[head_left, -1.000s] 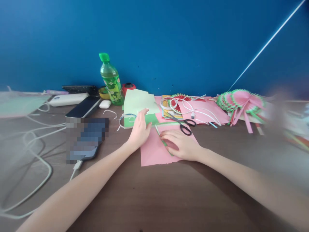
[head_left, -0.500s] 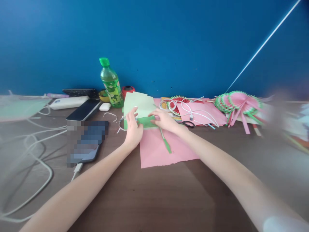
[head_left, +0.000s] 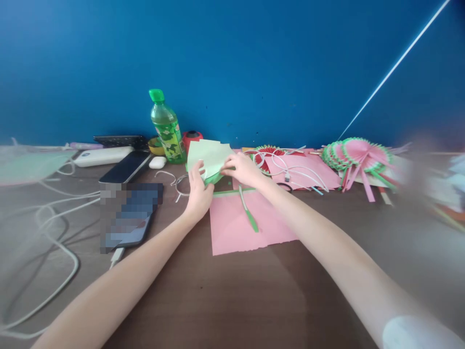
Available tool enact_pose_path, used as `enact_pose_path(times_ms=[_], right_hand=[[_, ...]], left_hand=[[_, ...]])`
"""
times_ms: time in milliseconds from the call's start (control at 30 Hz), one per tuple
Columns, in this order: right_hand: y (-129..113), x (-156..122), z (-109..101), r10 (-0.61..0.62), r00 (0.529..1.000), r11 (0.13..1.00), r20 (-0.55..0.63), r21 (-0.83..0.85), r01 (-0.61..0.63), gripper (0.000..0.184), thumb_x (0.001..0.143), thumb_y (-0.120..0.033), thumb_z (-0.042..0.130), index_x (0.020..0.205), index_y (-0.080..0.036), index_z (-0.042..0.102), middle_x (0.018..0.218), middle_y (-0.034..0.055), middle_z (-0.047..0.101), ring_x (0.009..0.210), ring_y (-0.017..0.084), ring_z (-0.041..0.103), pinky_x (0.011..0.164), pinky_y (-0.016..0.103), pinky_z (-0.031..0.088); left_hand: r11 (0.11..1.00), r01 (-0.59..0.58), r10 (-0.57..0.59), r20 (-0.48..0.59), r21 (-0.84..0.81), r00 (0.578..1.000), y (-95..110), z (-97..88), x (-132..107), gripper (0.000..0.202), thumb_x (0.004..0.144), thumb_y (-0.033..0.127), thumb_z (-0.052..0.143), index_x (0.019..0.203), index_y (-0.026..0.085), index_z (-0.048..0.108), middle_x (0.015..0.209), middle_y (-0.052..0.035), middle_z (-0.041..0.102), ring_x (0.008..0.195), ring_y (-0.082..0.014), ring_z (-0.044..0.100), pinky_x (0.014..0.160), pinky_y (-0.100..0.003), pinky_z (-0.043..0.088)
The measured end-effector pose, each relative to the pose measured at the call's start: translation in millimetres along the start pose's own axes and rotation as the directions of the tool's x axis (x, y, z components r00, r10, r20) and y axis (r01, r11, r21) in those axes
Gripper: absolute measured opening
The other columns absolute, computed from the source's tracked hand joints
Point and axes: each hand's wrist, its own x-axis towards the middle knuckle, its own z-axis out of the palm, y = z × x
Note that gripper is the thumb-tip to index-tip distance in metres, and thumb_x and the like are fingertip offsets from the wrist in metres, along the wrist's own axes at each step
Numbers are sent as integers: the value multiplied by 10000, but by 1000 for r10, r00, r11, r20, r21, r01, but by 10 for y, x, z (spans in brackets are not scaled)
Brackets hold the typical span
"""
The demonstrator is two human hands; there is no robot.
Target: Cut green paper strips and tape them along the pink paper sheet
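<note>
A light green sheet of paper [head_left: 209, 154] is raised off the desk, its darker green lower part folding under. My left hand [head_left: 199, 191] holds the sheet's lower left side, the fingers bent against it. At the right edge my right hand [head_left: 242, 169] pinches the paper between thumb and fingers. Below the hands lies a pink sheet of paper [head_left: 232, 225] with a green strip along its top edge. On the pink sheet rests a narrow green and whitish strip [head_left: 250, 220].
A green drink bottle [head_left: 167, 131] stands behind my left hand. Phones [head_left: 125, 166], a white earbud case [head_left: 157, 163] and loose cables [head_left: 69, 242] lie left. Pink papers [head_left: 305, 170] and a pleated pink-green paper decoration [head_left: 358, 152] lie right, before a blue wall [head_left: 236, 63].
The green paper has been lifted and curled, so less of its dark green band shows and the pink sheet's top strip is uncovered. My right hand has moved slightly up.
</note>
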Motion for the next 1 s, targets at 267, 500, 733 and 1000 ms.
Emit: enact_pose_path(times_ms=[267,500,733,1000], right_hand=[[37,-129,-539,112,976,923,-189,384,-31,143,752,-185,521,771,-149,658,853,40,662,850,177,581,813,316,401],[53,-520,-682,197,894,889,-403,458,11,232,655,-94,461,814,-168,613,882,23,649,863,177,578,819,328,418],[-22,-604,-791,121,880,884,-460,453,116,301,610,-34,418,775,-187,617,854,6,650,856,164,586,792,312,441],[-61,-613,-842,119,884,868,-452,479,128,255,616,-38,429,699,-188,619,783,4,649,792,158,591,735,308,452]], left_hand=[[989,60,-70,-72,-132,995,90,-19,-6,563,712,53,386,1237,229,286,1286,-123,346,1135,-213,464,947,-415,388],[968,75,-95,-75,-238,993,215,-63,68,574,746,192,522,1264,284,293,1330,-94,372,1226,-245,383,986,-443,339],[882,229,-237,33,-412,971,310,-143,176,690,693,191,608,1293,395,336,1416,2,329,1325,-248,250,1077,-469,188],[559,428,-234,360,-710,903,572,-152,159,979,741,214,603,1369,432,-115,1293,-49,514,883,-178,645,796,-391,504]])
